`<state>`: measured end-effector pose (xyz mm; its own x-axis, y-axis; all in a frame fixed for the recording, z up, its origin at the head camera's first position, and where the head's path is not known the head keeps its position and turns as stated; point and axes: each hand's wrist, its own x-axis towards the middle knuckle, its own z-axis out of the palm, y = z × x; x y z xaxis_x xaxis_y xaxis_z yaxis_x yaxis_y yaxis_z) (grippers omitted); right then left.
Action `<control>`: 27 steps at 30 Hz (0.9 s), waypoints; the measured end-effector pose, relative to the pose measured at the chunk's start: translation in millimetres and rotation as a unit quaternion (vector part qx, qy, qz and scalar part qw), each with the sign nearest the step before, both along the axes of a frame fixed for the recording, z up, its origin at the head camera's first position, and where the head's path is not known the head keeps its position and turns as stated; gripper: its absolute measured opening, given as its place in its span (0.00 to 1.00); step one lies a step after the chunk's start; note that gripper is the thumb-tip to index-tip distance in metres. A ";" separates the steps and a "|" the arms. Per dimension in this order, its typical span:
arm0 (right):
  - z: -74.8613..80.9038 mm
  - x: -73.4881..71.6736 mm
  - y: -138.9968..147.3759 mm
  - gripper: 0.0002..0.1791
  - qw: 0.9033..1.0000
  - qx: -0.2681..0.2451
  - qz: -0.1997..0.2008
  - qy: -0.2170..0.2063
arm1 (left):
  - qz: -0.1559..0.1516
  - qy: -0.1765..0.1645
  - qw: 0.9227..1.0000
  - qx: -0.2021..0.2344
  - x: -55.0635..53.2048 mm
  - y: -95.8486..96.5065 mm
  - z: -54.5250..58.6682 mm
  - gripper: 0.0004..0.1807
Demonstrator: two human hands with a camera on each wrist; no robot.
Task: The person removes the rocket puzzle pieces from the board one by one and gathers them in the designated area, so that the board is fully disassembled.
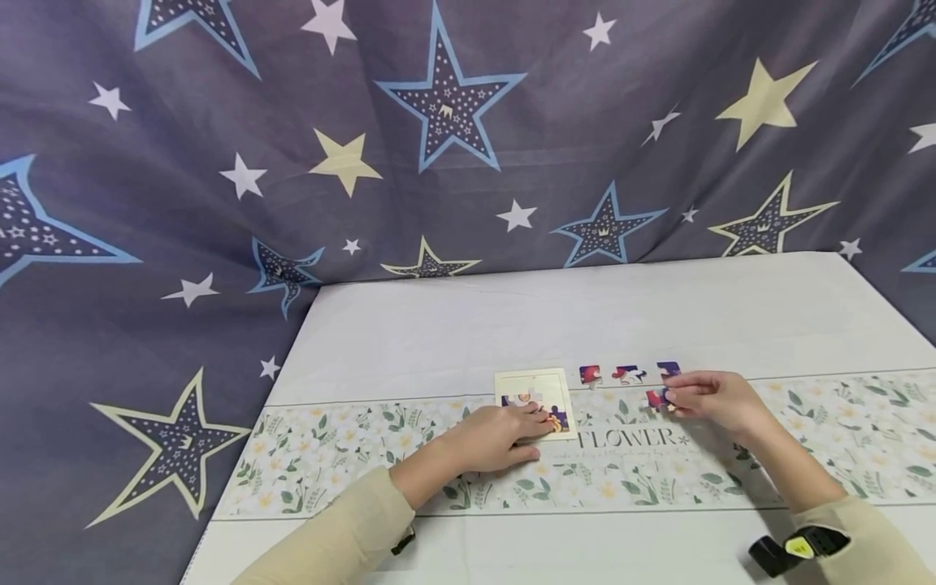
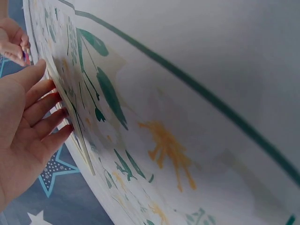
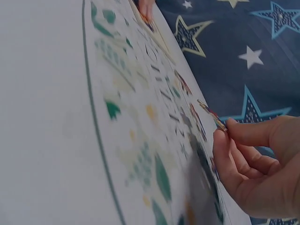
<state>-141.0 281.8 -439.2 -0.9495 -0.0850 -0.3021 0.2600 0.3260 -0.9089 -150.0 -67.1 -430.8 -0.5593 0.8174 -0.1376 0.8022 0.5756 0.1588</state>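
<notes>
My left hand (image 1: 504, 435) rests with its fingers extended on a square, cream-framed puzzle board (image 1: 530, 374). Part of the picture is filled in along the board's lower half, partly hidden under those fingers. My right hand (image 1: 720, 400) pinches a red and purple jigsaw piece (image 1: 656, 399) between thumb and forefinger, to the right of the board. In the right wrist view the pinched piece shows nearly edge-on, raised over the cloth. From the left wrist view, the left fingertips (image 2: 69, 129) lie at the board's edge.
Behind the right hand's piece, a row of loose jigsaw pieces lies on the cloth: a red one (image 1: 589, 374), a red and white one (image 1: 629, 374) and a purple one (image 1: 668, 369). A floral printed band crosses the white tablecloth (image 1: 585, 317). A star-patterned curtain (image 1: 468, 203) hangs behind.
</notes>
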 end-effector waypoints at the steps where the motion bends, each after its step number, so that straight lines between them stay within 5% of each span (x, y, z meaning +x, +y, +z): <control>1: -0.6 0.0 3.1 0.26 1.000 -0.002 -0.006 -0.004 | 0.000 -0.001 1.000 0.000 0.1 -0.2 0.0 0.26; 15: -6.9 -3.1 23.4 0.24 0.999 0.045 -0.025 0.009 | -0.003 0.007 1.000 -0.011 -0.4 0.0 0.1 0.26; 27: -3.3 -1.7 17.0 0.20 0.976 0.207 -0.023 0.059 | -0.005 0.008 1.000 -0.002 0.3 -0.8 -0.5 0.26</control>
<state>-142.6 298.8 -442.6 -0.9796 0.0657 -0.1898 0.1852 0.6619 -0.7264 -149.7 -67.9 -431.3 -0.5526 0.8229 -0.1323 0.8108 0.5676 0.1432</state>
